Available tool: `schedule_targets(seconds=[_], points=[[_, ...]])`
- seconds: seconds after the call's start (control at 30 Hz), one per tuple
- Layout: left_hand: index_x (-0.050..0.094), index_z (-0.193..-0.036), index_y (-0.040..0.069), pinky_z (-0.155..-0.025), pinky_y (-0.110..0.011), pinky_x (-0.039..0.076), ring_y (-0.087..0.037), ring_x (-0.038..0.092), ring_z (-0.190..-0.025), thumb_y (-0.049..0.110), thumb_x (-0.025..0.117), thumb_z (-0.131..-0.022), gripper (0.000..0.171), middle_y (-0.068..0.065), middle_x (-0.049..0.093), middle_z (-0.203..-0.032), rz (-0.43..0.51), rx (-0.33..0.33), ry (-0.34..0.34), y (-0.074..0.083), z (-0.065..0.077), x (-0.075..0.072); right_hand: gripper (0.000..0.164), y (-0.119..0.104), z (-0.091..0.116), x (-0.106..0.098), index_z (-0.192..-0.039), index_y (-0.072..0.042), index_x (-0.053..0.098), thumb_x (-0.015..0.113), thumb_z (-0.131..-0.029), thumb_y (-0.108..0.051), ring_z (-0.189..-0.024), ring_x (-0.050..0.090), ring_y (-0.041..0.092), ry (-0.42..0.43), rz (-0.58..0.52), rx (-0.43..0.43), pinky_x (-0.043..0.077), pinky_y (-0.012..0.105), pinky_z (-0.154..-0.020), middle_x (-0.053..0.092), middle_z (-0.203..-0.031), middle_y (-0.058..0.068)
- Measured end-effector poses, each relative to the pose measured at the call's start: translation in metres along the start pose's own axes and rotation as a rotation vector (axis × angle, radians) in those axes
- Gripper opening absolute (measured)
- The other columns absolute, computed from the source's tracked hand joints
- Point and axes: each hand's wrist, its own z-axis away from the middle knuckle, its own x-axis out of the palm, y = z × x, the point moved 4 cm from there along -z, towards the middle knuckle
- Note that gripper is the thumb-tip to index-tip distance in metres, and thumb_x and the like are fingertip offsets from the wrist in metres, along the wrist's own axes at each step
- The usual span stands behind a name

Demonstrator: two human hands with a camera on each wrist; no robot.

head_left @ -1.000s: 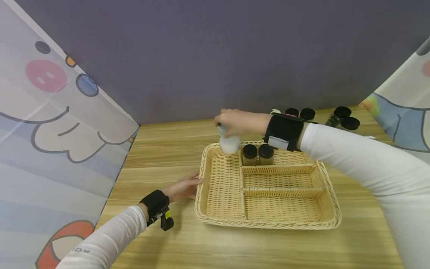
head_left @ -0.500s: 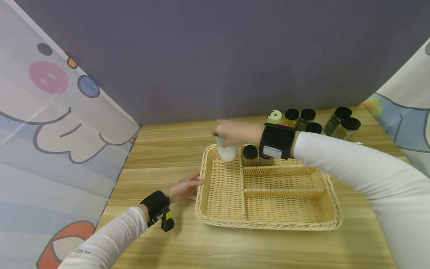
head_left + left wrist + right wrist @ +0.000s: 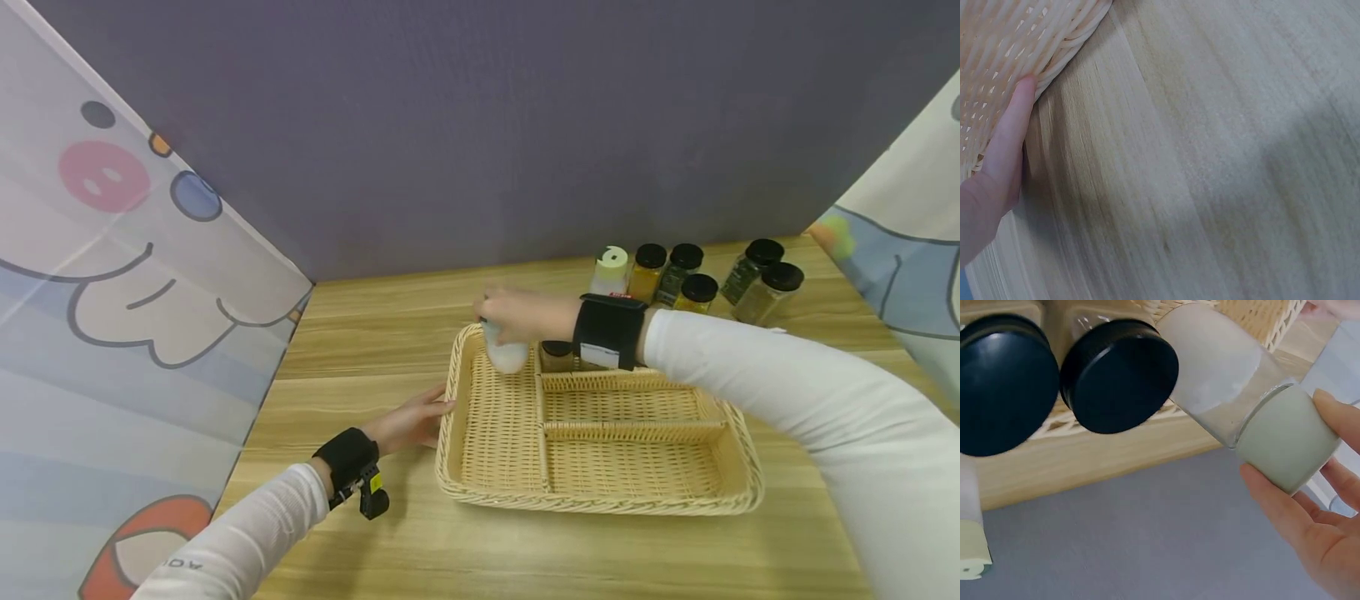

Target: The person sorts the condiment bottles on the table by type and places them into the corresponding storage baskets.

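Clear bottle (image 3: 1219, 375), pale green cap (image 3: 1285, 440)

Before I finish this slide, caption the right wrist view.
The right grip holds a clear jar by its pale green cap, beside two black-lidded jars in a wicker basket.

bottle cap (image 3: 1288, 439): pale green | basket (image 3: 600, 505): straw-yellow weave | jar lids (image 3: 1119, 375): black | sleeve (image 3: 750, 358): white | table (image 3: 337, 350): wood-grained

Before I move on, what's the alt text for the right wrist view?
The right hand grips the pale green cap of a clear jar holding something white, beside two black-lidded jars. The woven basket shows at the top, and another pale-capped container is cut off at the left edge.
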Motion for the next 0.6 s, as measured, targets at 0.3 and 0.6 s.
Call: schedule_targets(seconds=[0.3,0.6], points=[[0.001,-0.144,0.019,-0.089,-0.051,0.039,-0.034,0.03,-0.125,0.027,0.039,-0.095,0.062,-0.02,0.023,-0.142,-0.003,-0.002,-0.011,0.0,0.002,0.0,0.037,0.002,0.0,0.011,-0.113,-0.002,0.056,0.066,-0.078,-0.007,-0.096,0.054,0.027,-0.024,-0.008,0.027,0.05,0.03,-0.073,0.051,-0.11,0.02],[0.001,-0.143,0.017,-0.089,-0.051,0.039,-0.035,0.03,-0.125,0.026,0.039,-0.095,0.062,-0.021,0.024,-0.141,0.013,-0.006,-0.003,0.0,0.001,-0.001,0.034,0.007,-0.001,0.02,-0.11,-0.002,0.056,0.067,-0.078,-0.007,-0.099,0.053,0.027,-0.027,-0.011,0.031,0.049,0.031,-0.076,0.049,-0.114,0.021]])
